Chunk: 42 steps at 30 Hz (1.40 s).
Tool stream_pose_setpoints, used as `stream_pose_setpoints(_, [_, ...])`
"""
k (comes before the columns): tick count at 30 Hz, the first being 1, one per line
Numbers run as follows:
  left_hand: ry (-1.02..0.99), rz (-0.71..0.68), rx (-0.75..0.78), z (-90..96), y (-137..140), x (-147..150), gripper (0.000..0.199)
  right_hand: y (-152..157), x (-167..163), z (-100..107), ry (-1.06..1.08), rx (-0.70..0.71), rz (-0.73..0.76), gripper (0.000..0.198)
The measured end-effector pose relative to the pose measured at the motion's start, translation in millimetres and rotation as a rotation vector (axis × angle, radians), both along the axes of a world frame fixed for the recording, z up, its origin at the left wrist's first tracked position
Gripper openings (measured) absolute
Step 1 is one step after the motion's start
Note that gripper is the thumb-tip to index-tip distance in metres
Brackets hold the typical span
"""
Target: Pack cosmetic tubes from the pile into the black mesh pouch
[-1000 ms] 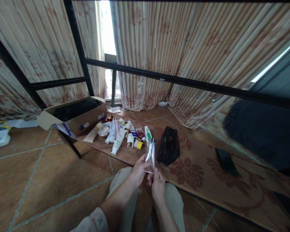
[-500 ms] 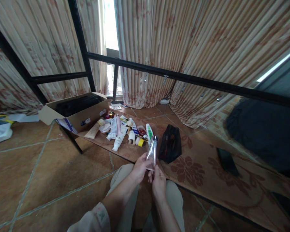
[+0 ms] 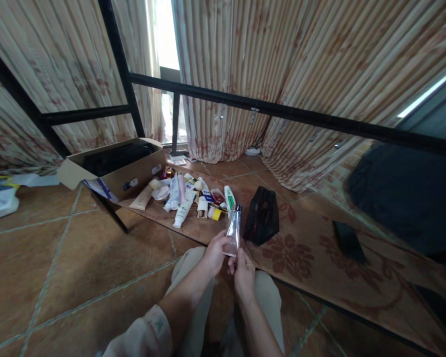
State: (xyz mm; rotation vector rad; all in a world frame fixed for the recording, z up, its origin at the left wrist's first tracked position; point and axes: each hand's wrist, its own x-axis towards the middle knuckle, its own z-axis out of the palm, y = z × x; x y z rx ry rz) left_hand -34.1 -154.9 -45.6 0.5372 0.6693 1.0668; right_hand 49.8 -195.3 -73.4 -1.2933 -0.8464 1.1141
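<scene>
A shiny silver squeeze tube [image 3: 234,230] with a dark cap at its top is held upright over my knees. My left hand [image 3: 216,255] grips it from the left, thumb across its lower part. At the tube's bottom right corner, my right hand [image 3: 243,272] has its fingers closed on the crimped end. Just beyond lie a white and green tube [image 3: 229,197], a yellow-capped bottle [image 3: 214,213], a white bottle with a gold base [image 3: 202,207], a white tube [image 3: 183,212] and a beige tube [image 3: 142,197]. A black mesh pouch [image 3: 262,215] stands to the right.
A cardboard box [image 3: 134,173] holding something black sits at the left on the low, brown-covered table [image 3: 293,258]. A dark phone-like slab [image 3: 348,240] lies farther right. A black metal rail [image 3: 215,95] crosses before the curtains [image 3: 230,49]. A white plastic item [image 3: 0,202] is far left.
The view has shifted slightly. Both hands keep hold of the silver tube in nearly the same pose, and the items on the table have stayed in place.
</scene>
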Motion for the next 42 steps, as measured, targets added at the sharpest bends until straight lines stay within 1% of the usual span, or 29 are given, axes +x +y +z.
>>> stream_pose_setpoints(6, [-0.013, 0.005, -0.023, 3.1, -1, -1, 0.028, 0, -1, 1, 0.008, -0.018, -0.012, 0.051])
stream_pose_setpoints(11, [-0.019, -0.005, -0.028, 4.4, -1, -1, 0.033, 0, -2, 2, 0.02, -0.02, -0.017, 0.05])
stream_pose_setpoints(16, [-0.018, -0.012, -0.036, 1.8, 1, -1, 0.037, 0, -1, 2, 0.008, -0.014, -0.011, 0.051])
stream_pose_setpoints(26, [0.023, 0.018, -0.017, -3.5, 1, 1, 0.041, -1, -1, 6, -0.018, 0.002, -0.003, 0.05])
stream_pose_setpoints(33, [0.086, 0.059, -0.048, -5.0, 0, 4, 0.04, 1, -4, 3, -0.006, -0.001, -0.005, 0.04])
stream_pose_setpoints(42, [0.107, 0.094, -0.071, -4.8, 2, 5, 0.036, 2, -3, -3, -0.041, -0.018, -0.007, 0.034])
